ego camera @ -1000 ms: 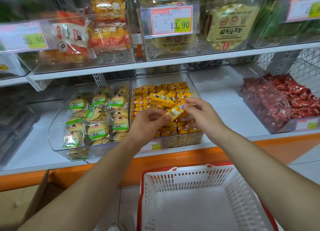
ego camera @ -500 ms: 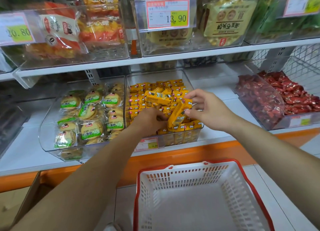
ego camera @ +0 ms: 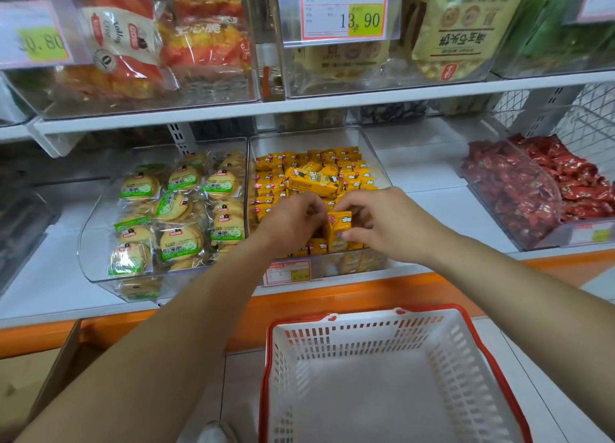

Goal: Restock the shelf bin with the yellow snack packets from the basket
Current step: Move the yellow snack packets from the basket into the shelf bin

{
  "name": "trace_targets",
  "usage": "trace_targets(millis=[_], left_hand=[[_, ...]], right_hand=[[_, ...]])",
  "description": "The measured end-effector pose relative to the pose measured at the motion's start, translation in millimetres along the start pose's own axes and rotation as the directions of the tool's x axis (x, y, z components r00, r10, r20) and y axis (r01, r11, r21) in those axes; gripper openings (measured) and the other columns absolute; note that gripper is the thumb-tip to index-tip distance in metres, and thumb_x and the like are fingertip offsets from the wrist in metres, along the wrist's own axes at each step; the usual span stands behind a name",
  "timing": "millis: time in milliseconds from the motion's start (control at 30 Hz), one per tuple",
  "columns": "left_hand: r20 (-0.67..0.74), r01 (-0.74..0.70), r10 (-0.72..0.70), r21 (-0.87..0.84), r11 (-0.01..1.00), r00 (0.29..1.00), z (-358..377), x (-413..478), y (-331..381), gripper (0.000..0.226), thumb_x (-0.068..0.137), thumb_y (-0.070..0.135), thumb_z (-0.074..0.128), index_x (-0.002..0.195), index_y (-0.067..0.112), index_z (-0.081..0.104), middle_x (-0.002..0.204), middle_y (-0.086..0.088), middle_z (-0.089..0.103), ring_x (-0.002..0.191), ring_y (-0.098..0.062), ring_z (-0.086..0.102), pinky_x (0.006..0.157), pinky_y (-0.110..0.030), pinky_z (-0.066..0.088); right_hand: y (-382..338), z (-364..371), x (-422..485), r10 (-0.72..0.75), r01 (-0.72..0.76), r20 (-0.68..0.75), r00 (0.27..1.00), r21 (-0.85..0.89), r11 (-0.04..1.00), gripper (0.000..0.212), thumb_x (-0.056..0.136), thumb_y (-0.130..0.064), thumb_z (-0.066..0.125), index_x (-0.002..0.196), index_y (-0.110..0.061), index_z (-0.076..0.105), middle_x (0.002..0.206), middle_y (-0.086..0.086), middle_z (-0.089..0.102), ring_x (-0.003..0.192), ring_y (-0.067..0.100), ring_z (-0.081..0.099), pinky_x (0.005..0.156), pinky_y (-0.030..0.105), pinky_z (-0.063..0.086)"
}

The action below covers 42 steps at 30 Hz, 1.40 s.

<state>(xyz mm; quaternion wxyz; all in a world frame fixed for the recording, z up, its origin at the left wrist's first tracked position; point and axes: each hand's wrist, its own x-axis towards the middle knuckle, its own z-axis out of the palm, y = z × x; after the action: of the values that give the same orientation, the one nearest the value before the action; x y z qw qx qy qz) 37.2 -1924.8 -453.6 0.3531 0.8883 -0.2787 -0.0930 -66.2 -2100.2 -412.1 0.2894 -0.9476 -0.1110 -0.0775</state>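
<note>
R hand [ego camera: 389,226] pinches one yellow packet [ego camera: 339,229] betw thumb and forefinger, other fingers loosely curled. Packet is upright, just inside the front wall of the shelf bin [ego camera: 309,141].

L hand [ego camera: 293,223] is curled at the packet's left edge. Fingertips are hidden behind the knuckles, so can't tell if it grips anything.

Rest of the yellow packets [ego camera: 316,176] sit in rows across the bin, w/ a loose heap on top toward the back. Bin's back wall shows clear above them.

Room around the bin:
- Above: upper shelf edge [ego camera: 332,105] overhangs the bin's back; the front part, where both hands work, is open from the top.
- Left: biscuit bin [ego camera: 166,216] sits wall to wall w/ it, no gap I can see.
- Right: strip of bare white shelf [ego camera: 426,163], then the red sweets bin [ego camera: 519,190], well apart.
- Front: price tag [ego camera: 288,273] on the bin's front wall, orange shelf lip [ego camera: 332,293] just below. Both forearms reach in over that lip.
- Below and in front: basket [ego camera: 466,359], red rim, slotted white walls, white floor showing.
- Below left: cardboard box [ego camera: 33,376], well apart from the bin.
</note>
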Motion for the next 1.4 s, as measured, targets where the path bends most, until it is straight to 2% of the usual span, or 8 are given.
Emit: trace_targets(millis=[167,267,433,567,733,867,1033,1400], left_hand=[[-0.007,0.007,-0.008,-0.142,0.99,1.0,1.6,-2.4,-5.1,0.01,0.1,0.017,0.062,0.095,0.023,0.067,0.084,0.01,0.069,0.083,-0.013,0.064,0.067,-0.027,0.048],[-0.021,-0.03,0.028,-0.15,0.988,0.999,0.9,0.2,-4.4,0.009,0.096,0.011,0.067,0.098,0.016,0.074,0.094,0.004,0.074,0.091,-0.01,0.068,0.079,-0.028,0.055],[0.039,-0.116,0.111,0.151,0.982,0.993,2.3,3.1,3.7,0.012,0.091,0.01,0.072,0.095,0.016,0.082,0.091,-0.001,0.073,0.083,-0.016,0.063,0.074,-0.031,0.05],[0.069,-0.047,0.037,0.152,0.987,0.997,1.9,5.0,7.0,0.013,0.095,0.013,0.068,0.095,0.013,0.081,0.096,-0.001,0.069,0.093,-0.019,0.063,0.083,-0.035,0.052],[-0.314,0.055,-0.012,0.128,0.99,0.949,5.2,-1.7,6.2,0.005,0.093,0.027,0.07,0.091,0.026,0.074,0.092,0.008,0.071,0.082,-0.011,0.063,0.067,-0.029,0.054],[-0.581,0.116,-0.024,0.122,0.986,0.814,6.5,0.0,-1.3,0.034,0.086,0.031,0.078,0.116,0.022,0.063,0.117,0.001,0.058,0.106,-0.018,0.057,0.081,-0.032,0.051],[-0.465,0.233,-0.18,0.059,0.971,0.867,-2.2,14.6,2.6,0.065,0.096,0.043,0.064,0.153,0.02,0.04,0.147,-0.007,0.053,0.138,-0.03,0.039,0.108,-0.046,0.04],[-0.346,-0.074,-0.024,-0.266,0.961,0.938,-33.0,-27.3,19.2,0.04,0.079,0.01,0.085,0.097,0.037,0.06,0.102,0.011,0.064,0.08,0.006,0.062,0.057,-0.01,0.05]], right_hand=[[-2.9,3.3,16.2,-0.02,0.021,0.01,1.0,-0.136,0.99,0.004,0.089,-0.035,0.071,0.092,-0.032,0.071,0.089,-0.015,0.056,0.087,0.009,0.054,0.08,0.033,0.049],[-0.8,9.9,18.0,0.023,-0.015,0.036,0.999,-0.205,0.979,0.005,0.088,-0.039,0.071,0.093,-0.035,0.071,0.091,-0.013,0.053,0.092,0.011,0.052,0.075,0.03,0.041],[2.9,33.0,15.5,0.122,-0.104,0.039,0.992,-0.319,0.942,0.013,0.092,-0.041,0.065,0.102,-0.036,0.071,0.101,-0.009,0.052,0.102,0.016,0.054,0.079,0.035,0.049],[9.8,51.0,9.5,0.163,-0.138,0.043,0.986,-0.349,0.927,0.022,0.096,-0.039,0.06,0.115,-0.034,0.069,0.102,-0.007,0.05,0.106,0.019,0.053,0.08,0.036,0.049],[14.9,42.4,11.0,0.187,-0.175,0.053,0.981,-0.181,0.968,0.018,0.09,-0.041,0.067,0.105,-0.032,0.073,0.097,-0.011,0.053,0.096,0.015,0.057,0.079,0.035,0.05],[20.6,29.9,21.7,0.194,-0.217,-0.28,0.94,-0.053,0.975,0.029,0.091,-0.036,0.065,0.12,-0.032,0.064,0.112,-0.01,0.055,0.093,0.011,0.057,0.076,0.028,0.048],[22.4,24.4,63.6,0.312,-0.302,-0.17,0.935,0.078,0.95,0.048,0.099,-0.038,0.054,0.144,-0.023,0.048,0.139,0.004,0.056,0.125,0.023,0.054,0.103,0.041,0.047],[21.5,7.7,39.1,0.257,-0.189,-0.066,0.964,0.509,0.84,0.028,0.09,-0.021,0.072,0.115,-0.033,0.067,0.108,-0.01,0.066,0.093,0.001,0.065,0.076,0.02,0.053]])
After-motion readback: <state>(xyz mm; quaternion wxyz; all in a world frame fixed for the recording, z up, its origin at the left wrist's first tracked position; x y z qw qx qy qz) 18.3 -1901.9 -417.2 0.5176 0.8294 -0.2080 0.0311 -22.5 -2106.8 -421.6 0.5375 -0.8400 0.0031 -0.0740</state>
